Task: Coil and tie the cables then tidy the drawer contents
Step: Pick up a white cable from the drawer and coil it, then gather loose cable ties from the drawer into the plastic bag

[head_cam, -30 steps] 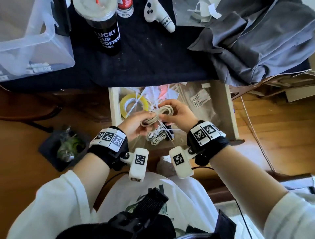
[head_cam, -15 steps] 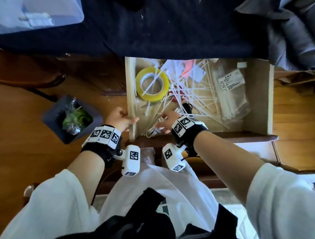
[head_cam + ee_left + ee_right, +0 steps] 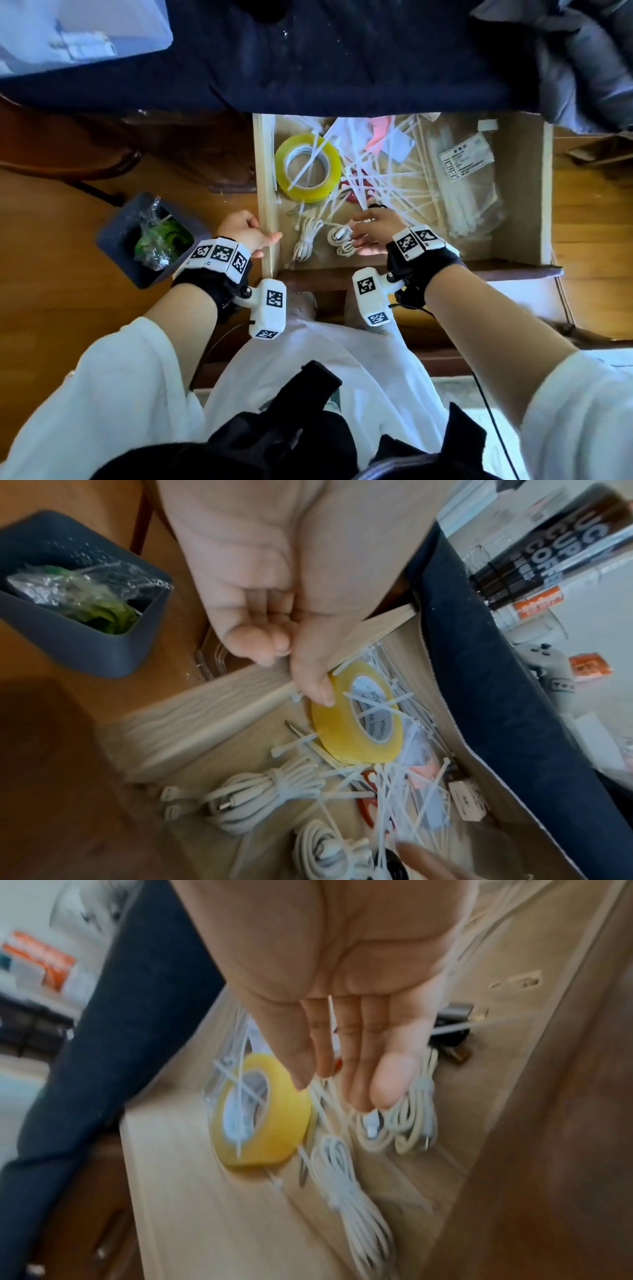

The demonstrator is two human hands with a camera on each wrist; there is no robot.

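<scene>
Drawer (image 3: pixel 524 192): pulled out from under the worktop, holding cables, loose zip ties (image 3: pixel 387 181) and a yellow tape roll (image 3: pixel 308 168).
Left hand (image 3: pixel 245 233): fingers loosely curled, thumb on the drawer's left wall, gripping nothing.
Right hand (image 3: pixel 373 228): inside the drawer, fingers nearly straight, tips on the second coiled cable (image 3: pixel 342 240); no closed grip visible.
First coiled cable (image 3: pixel 306 240): tied, just left of the second, long axis running front to back.
Key relation: second cable directly under the right fingertips, so right hand nearer; zip ties just beyond, toward the back.
Likely step: setting the bundle down, tidying next.
</scene>
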